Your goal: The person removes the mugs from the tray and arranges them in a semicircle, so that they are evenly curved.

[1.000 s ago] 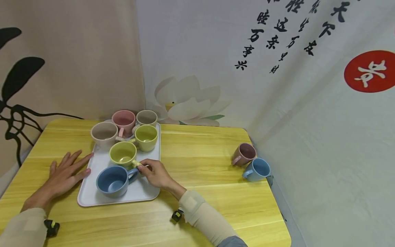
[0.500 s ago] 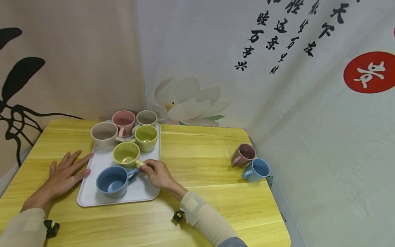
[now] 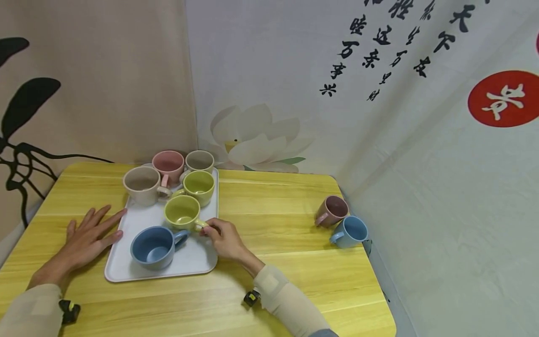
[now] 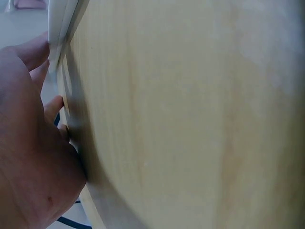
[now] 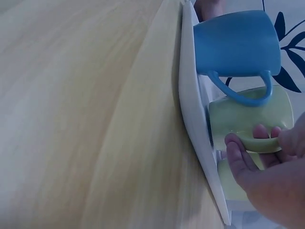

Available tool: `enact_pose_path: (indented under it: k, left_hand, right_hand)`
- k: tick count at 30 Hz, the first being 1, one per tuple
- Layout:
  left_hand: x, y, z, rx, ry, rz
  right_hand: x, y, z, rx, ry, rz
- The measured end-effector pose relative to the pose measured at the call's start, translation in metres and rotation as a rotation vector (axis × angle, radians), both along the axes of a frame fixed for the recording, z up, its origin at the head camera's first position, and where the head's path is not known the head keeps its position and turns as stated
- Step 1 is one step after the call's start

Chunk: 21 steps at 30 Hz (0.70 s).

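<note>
My right hand [image 3: 227, 239] pinches the handle of a yellow-green mug [image 3: 182, 211] standing on a white tray [image 3: 197, 262]. In the right wrist view, fingers and thumb are around that mug's handle [image 5: 261, 145]. Just in front of it on the tray sits a blue mug [image 3: 152, 248], its handle pointing right. A second yellow-green mug [image 3: 199, 186] stands right behind the held one. My left hand [image 3: 86, 243] lies with fingers spread on the table, its fingertips at the tray's left edge, which the left wrist view shows them touching.
At the tray's back stand a beige mug [image 3: 142, 187], a pink mug [image 3: 168, 166] and a grey mug [image 3: 200, 161]. Near the table's right edge are a mauve mug [image 3: 331, 211] and a light blue mug [image 3: 349, 232]. A printed curtain [image 3: 269, 70] hangs behind the wooden table [image 3: 269, 206].
My right hand has slid the held yellow-green mug to the right across the tray, away from the beige mug. The left hand and the tray look unmoved.
</note>
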State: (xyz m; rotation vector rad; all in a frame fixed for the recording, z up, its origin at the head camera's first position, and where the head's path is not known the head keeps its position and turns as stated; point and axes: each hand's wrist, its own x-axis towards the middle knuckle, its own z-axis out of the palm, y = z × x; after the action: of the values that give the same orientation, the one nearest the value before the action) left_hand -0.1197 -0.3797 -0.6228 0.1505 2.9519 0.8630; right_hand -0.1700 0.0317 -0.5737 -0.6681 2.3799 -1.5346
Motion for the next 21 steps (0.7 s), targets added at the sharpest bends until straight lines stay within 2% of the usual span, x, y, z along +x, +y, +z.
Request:
enact_pose_path:
  k: [11, 21]
  left_hand:
    - [0.000, 0.001, 0.002, -0.003, 0.001, 0.002]
    - [0.000, 0.001, 0.001, -0.002, -0.007, 0.003]
  right_hand:
    - [0.002, 0.017, 0.003, -0.079, -0.004, -0.014]
    - [0.006, 0.039, 0.008, -0.141, -0.048, -0.052]
